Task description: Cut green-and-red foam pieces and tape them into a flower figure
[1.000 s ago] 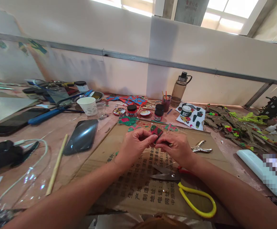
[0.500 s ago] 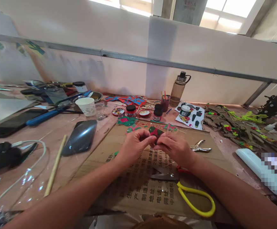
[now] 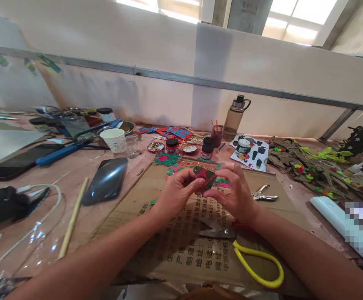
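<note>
My left hand (image 3: 178, 191) pinches a small dark green and red painted piece (image 3: 210, 176) between thumb and fingers, above the cardboard. What the piece is made of I cannot tell. To its right, my right hand (image 3: 240, 195) has thumb and fingers spread apart, close to the piece's edge; it appears to hold nothing. Below the hands lie scissors (image 3: 258, 266) with a yellow handle loop, their blades pointing left and the other, red loop partly under my right wrist. Green and pink cut pieces (image 3: 166, 158) rest at the cardboard's far edge, behind the hands.
The printed cardboard (image 3: 121, 221) covers the table's middle. A metal hole punch (image 3: 265, 195) lies right. Paint jars (image 3: 172, 146), a bottle (image 3: 234, 118) and a paper cup (image 3: 113, 140) stand behind. Left are a phone (image 3: 105, 180) and a wooden stick (image 3: 73, 218); far right, brown braided cords (image 3: 306, 166).
My right hand's fingers have come off the painted piece and spread apart. The piece now shows more of its red and green face in my left hand.
</note>
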Tool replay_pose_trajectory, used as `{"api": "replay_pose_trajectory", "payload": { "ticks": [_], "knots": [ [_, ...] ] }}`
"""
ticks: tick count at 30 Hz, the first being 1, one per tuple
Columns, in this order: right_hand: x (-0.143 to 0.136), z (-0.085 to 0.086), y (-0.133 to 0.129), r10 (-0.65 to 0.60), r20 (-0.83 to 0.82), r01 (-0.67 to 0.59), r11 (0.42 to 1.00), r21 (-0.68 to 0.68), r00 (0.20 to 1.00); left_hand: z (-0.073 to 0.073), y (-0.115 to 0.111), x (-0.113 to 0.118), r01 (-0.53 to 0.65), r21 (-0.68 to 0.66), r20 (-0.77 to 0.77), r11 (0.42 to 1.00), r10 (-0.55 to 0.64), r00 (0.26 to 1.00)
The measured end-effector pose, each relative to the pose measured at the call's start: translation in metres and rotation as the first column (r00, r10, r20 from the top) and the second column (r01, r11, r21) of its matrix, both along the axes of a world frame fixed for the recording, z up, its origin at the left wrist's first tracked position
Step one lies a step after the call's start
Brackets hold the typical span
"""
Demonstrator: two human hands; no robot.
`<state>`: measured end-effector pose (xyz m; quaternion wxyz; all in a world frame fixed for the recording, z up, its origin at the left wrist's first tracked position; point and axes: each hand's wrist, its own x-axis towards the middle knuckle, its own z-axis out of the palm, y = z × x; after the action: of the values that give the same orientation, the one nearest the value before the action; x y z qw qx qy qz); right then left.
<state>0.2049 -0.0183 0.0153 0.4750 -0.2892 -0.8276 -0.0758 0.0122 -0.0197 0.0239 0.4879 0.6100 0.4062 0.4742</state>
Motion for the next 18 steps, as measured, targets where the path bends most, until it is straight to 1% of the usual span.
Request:
{"api": "replay_pose_trajectory", "payload": {
  "ticks": [3, 5, 6, 8, 11, 15, 18],
  "knots": [
    [0.0021, 0.0014, -0.0028, -0.050, 0.071, 0.041, 0.992, 0.118, 0.996, -0.0015, -0.0001, 0.0001, 0.002, 0.011, 0.017, 1.000, -0.003, 1.000],
    [0.0025, 0.0029, -0.0035, -0.079, 0.089, 0.065, 0.986, 0.153, 0.993, -0.0015, 0.0001, 0.0003, 0.007, 0.022, 0.032, 1.000, -0.008, 0.999],
    [0.0024, 0.0035, -0.0035, -0.074, 0.095, 0.059, 0.987, 0.152, 0.993, -0.0011, 0.0002, 0.0005, 0.012, 0.025, 0.038, 1.000, -0.013, 0.999],
    [0.0017, 0.0042, -0.0032, -0.022, 0.101, 0.010, 0.993, 0.119, 0.995, 0.0000, -0.0002, 0.0008, 0.009, 0.028, 0.049, 1.000, -0.010, 0.999],
    [0.0000, 0.0042, -0.0034, 0.043, 0.066, -0.046, 0.998, 0.047, 0.997, 0.0022, -0.0018, 0.0007, -0.031, 0.027, 0.040, 0.999, 0.030, 0.999],
    [-0.0015, 0.0039, -0.0044, 0.061, -0.005, -0.061, 0.998, -0.010, 0.998, 0.0049, -0.0040, 0.0000, -0.065, 0.016, 0.023, 0.998, 0.064, 0.998],
    [-0.0016, 0.0036, -0.0042, 0.071, -0.040, -0.072, 0.997, -0.032, 0.997, 0.0055, -0.0046, 0.0002, -0.056, 0.005, 0.068, 0.998, 0.056, 0.996]
  ]
}}
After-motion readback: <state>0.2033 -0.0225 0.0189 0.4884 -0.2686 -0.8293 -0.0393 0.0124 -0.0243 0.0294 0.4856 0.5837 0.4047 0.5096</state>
